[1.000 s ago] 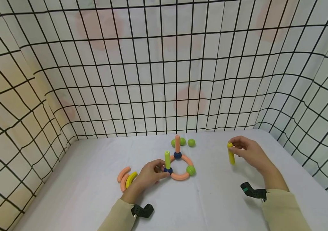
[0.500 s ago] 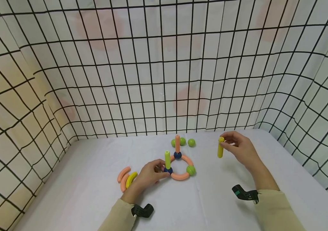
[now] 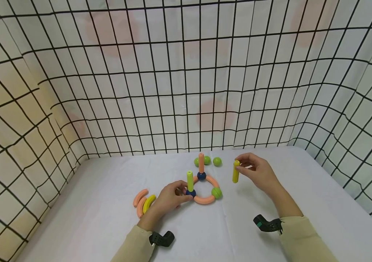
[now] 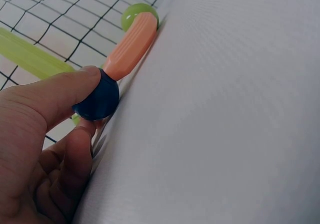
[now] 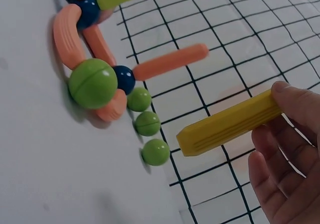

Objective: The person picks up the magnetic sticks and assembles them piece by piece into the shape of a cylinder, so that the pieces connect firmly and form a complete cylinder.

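Observation:
A ring of curved orange rods (image 3: 204, 200) lies on the white table, joined by two dark blue balls and a green ball (image 3: 216, 193). An orange rod (image 3: 201, 162) stands upright on the rear blue ball (image 3: 201, 176). On the front blue ball (image 4: 102, 97) stands a lime-green rod (image 3: 190, 181). My left hand (image 3: 170, 198) pinches that front ball between thumb and fingers. To the right of the ring, my right hand (image 3: 258, 172) pinches a straight yellow rod (image 5: 230, 123) by its upper end, holding it upright above the table.
Several loose green balls (image 3: 217, 161) sit behind the ring. Left of my left hand lie two curved orange rods (image 3: 140, 197) and a curved yellow rod (image 3: 149, 203). A black-lined grid (image 3: 159, 109) over white walls surrounds the table (image 3: 101, 203).
My right hand has moved left toward the ring, carrying the yellow rod with it. The left hand keeps its hold on the front blue ball and has not moved.

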Action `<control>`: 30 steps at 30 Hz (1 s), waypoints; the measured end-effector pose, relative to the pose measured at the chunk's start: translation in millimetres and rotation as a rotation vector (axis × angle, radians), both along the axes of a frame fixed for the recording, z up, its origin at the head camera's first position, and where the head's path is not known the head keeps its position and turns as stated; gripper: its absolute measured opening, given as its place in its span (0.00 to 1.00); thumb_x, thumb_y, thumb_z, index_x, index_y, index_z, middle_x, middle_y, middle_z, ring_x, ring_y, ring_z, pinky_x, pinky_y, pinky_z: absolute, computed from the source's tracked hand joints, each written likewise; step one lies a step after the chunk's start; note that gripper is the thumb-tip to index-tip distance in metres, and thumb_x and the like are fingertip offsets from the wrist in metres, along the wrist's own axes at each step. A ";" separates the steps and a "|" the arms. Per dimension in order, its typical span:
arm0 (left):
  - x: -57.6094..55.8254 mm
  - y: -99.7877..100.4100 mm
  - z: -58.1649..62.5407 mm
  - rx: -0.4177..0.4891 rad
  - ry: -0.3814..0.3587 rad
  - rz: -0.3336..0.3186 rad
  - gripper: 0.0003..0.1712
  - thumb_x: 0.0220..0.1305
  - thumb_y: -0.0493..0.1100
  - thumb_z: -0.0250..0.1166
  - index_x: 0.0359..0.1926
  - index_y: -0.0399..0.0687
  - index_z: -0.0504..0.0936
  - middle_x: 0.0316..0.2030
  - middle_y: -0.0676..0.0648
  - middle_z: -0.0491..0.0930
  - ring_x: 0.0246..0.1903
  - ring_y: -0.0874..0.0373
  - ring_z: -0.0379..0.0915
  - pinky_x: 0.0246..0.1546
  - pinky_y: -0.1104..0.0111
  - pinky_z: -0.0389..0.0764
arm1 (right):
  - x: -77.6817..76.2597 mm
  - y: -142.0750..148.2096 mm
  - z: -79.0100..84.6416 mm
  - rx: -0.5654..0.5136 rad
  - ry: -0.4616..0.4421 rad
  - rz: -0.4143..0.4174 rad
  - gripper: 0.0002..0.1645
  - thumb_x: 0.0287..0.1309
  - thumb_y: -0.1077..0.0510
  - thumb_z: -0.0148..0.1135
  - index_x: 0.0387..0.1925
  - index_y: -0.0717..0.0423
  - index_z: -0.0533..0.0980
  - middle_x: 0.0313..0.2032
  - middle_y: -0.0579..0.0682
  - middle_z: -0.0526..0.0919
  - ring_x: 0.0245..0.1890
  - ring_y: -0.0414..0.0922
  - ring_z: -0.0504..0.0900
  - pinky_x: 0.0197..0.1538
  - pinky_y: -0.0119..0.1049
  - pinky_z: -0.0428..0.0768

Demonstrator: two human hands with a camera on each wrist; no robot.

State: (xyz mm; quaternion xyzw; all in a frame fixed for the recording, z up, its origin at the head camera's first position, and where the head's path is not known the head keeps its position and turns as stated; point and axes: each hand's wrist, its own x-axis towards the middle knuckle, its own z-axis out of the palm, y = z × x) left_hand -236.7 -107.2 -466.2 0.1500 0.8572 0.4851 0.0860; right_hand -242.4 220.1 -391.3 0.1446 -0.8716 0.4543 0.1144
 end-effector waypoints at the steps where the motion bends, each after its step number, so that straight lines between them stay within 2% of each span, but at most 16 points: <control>1: 0.0 0.1 -0.1 -0.001 0.000 0.000 0.18 0.61 0.50 0.72 0.50 0.56 0.80 0.36 0.52 0.76 0.20 0.60 0.68 0.20 0.72 0.73 | 0.8 -2.1 -0.1 -0.006 0.004 0.004 0.16 0.64 0.54 0.67 0.51 0.52 0.78 0.46 0.52 0.84 0.42 0.33 0.79 0.44 0.27 0.80; 14: -0.8 0.2 -1.2 0.003 0.004 0.002 0.19 0.60 0.51 0.73 0.51 0.56 0.80 0.36 0.52 0.77 0.21 0.60 0.68 0.19 0.72 0.73 | 2.6 -28.6 -9.8 -0.054 0.029 0.057 0.14 0.62 0.57 0.68 0.49 0.53 0.79 0.43 0.51 0.85 0.41 0.36 0.81 0.43 0.28 0.81; 30: -1.0 -0.4 -0.4 0.002 0.009 -0.002 0.18 0.60 0.50 0.73 0.50 0.56 0.81 0.36 0.51 0.77 0.21 0.60 0.69 0.20 0.72 0.73 | 5.2 -50.7 -18.5 -0.051 0.028 0.095 0.14 0.61 0.58 0.69 0.48 0.51 0.78 0.43 0.48 0.85 0.42 0.41 0.81 0.44 0.29 0.81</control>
